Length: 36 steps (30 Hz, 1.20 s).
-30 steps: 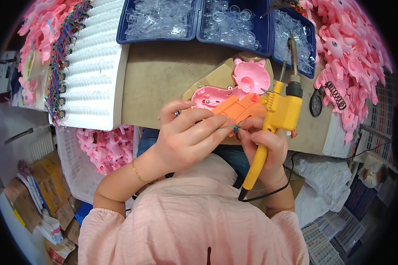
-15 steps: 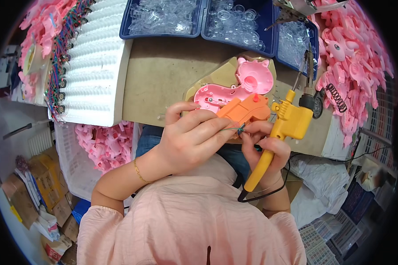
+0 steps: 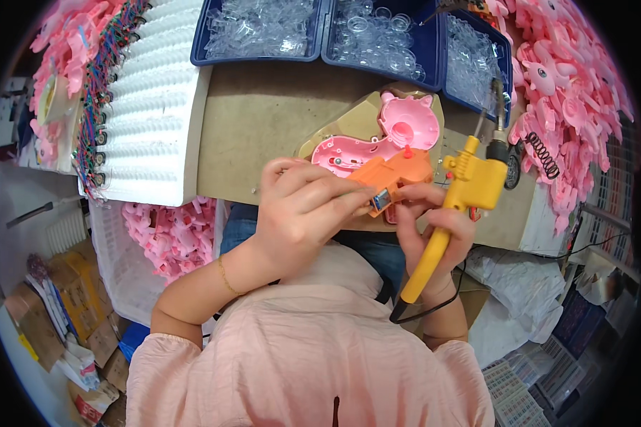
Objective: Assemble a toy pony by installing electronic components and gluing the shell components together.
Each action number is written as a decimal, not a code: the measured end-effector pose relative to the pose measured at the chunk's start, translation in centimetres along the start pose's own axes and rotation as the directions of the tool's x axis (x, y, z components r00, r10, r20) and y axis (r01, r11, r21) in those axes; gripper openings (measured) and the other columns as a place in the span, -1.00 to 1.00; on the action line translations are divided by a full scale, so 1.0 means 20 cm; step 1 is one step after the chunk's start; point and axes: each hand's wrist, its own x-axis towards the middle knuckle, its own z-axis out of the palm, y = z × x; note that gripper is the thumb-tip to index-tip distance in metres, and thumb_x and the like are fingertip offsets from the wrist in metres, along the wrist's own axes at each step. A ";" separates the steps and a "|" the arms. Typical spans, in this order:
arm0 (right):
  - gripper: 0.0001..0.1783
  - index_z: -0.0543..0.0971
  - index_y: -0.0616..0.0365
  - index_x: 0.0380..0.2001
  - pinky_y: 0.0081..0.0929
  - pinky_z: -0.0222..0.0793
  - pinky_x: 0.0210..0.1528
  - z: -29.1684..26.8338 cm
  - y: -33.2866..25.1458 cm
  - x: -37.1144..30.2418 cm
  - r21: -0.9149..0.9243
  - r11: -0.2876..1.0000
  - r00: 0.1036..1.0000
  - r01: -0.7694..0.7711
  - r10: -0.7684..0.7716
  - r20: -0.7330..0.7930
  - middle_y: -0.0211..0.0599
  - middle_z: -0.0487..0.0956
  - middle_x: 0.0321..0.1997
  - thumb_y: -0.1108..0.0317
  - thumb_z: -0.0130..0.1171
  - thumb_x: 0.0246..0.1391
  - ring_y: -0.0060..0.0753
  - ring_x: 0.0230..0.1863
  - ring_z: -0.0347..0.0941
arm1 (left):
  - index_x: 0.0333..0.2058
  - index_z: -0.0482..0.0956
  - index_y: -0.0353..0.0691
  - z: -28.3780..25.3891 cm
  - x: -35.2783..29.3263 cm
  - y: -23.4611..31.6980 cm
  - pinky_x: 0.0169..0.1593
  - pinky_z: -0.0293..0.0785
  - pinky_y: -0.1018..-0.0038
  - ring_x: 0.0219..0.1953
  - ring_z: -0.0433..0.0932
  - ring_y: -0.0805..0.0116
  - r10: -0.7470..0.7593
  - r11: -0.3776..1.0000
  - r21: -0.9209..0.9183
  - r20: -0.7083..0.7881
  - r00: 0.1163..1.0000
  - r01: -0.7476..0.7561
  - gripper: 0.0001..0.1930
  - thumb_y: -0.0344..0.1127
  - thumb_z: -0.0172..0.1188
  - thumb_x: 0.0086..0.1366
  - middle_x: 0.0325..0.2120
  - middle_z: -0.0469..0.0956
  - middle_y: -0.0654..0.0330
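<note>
My left hand (image 3: 292,217) is closed around an orange plastic housing (image 3: 404,169) with a small red part on top. A small blue and silver component (image 3: 382,199) sits at the housing's near side, close to my left fingertips. My right hand (image 3: 434,224) grips a yellow soldering gun (image 3: 477,186), its tip pointing up and away from the housing. The thumb and forefinger of that hand reach the housing's right side. Behind the housing, a pink animal-shaped half shell (image 3: 409,122) lies open on a beige holder (image 3: 347,125).
Blue bins (image 3: 322,51) of clear plastic parts line the back. White foam trays (image 3: 153,107) with wired parts stand at left. Pink shells (image 3: 548,82) are heaped at right beside a coiled spring stand (image 3: 541,155). A white crate (image 3: 110,263) holds more pink pieces.
The soldering gun has shifted slightly right and down with my right hand. The blue and silver component now shows more plainly between my hands. The metal tool at top right has moved up, mostly out of view.
</note>
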 end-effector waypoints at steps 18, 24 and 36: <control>-0.51 0.17 0.06 -0.17 -0.27 0.23 0.09 -0.01 0.08 0.06 -0.046 0.995 0.964 -0.092 0.077 -0.254 0.10 0.41 -0.04 0.68 0.14 -0.11 -0.16 0.02 0.36 | -0.30 0.61 -0.08 -0.06 0.00 0.01 -0.22 0.22 0.41 -0.34 0.41 0.38 -0.225 0.974 0.039 0.140 0.964 0.221 -0.75 -0.31 0.30 -0.05 -0.41 0.50 0.35; -0.45 0.15 0.01 -0.22 -0.37 0.36 -0.12 -0.04 0.01 0.08 -0.259 0.964 0.986 0.057 -0.096 -0.138 0.04 0.46 -0.17 0.68 0.21 -0.18 -0.23 -0.17 0.42 | -0.29 0.61 -0.11 -0.01 0.03 0.00 -0.30 0.20 0.44 -0.41 0.37 0.38 -0.257 0.963 -0.054 0.125 0.958 0.265 -0.74 -0.34 0.28 -0.05 -0.52 0.45 0.35; -0.52 0.23 0.02 -0.29 -0.57 0.37 -0.36 0.02 0.08 0.10 -0.138 0.982 0.991 0.126 -0.117 0.068 -0.05 0.53 -0.24 0.66 0.25 -0.19 -0.31 -0.34 0.43 | -0.27 0.61 -0.08 0.08 0.02 -0.02 -0.27 0.19 0.45 -0.41 0.39 0.43 -0.151 0.986 -0.071 0.008 0.988 0.151 -0.71 -0.34 0.27 -0.07 -0.54 0.44 0.40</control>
